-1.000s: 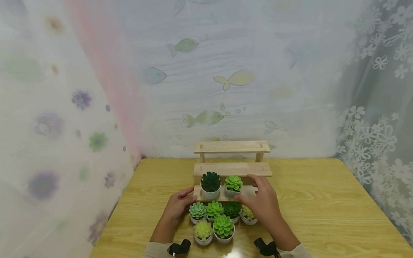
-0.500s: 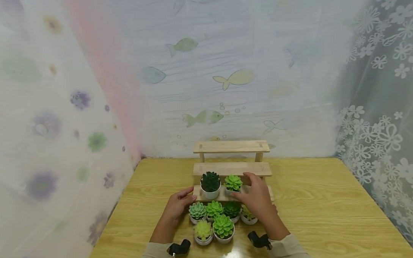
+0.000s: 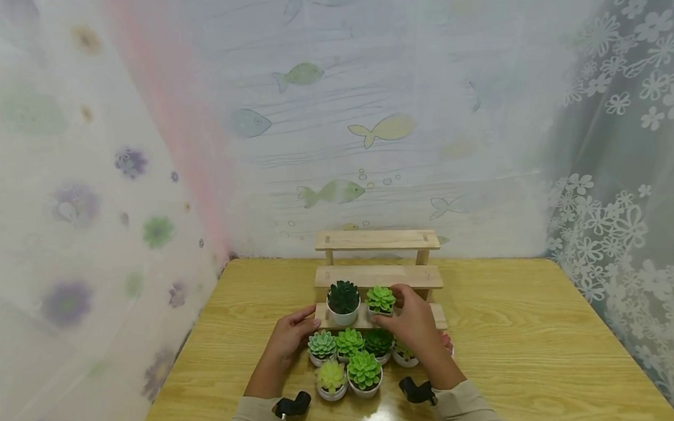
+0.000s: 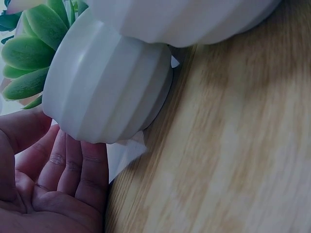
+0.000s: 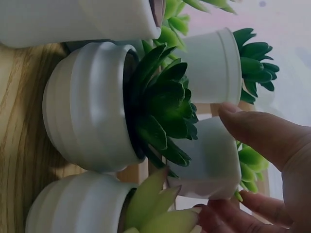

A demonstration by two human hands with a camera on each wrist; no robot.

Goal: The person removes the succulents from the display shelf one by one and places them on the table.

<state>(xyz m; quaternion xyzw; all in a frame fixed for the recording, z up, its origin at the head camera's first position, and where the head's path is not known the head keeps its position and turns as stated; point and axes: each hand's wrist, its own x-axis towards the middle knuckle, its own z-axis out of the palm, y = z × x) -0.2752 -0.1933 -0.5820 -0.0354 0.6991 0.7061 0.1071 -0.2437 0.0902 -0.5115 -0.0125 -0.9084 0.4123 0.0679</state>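
My right hand (image 3: pixel 413 319) holds a small bright-green artificial succulent in a white squarish pot (image 3: pixel 380 300), which is at the lowest step of a wooden three-tier plant stand (image 3: pixel 378 277). In the right wrist view the thumb lies on the pot wall (image 5: pixel 206 155), with the other fingers along its far side. To its left on that step stands a dark-green succulent (image 3: pixel 344 297) in a round white pot. My left hand (image 3: pixel 290 336) grips the step's left end between thumb and fingers; ribbed white pots (image 4: pixel 107 82) partly hide its fingertips in the left wrist view.
Several potted succulents stand close together in front of the stand, including a yellow-green one (image 3: pixel 331 377) and a bright-green one (image 3: pixel 365 370). A reddish plant (image 3: pixel 447 341) shows behind my right wrist. A printed curtain (image 3: pixel 323 143) hangs behind the wooden table (image 3: pixel 519 328).
My right hand has moved left, its fingers closing in on the bright-green succulent's pot. The reddish plant has come into view behind the wrist. My left hand stays put.
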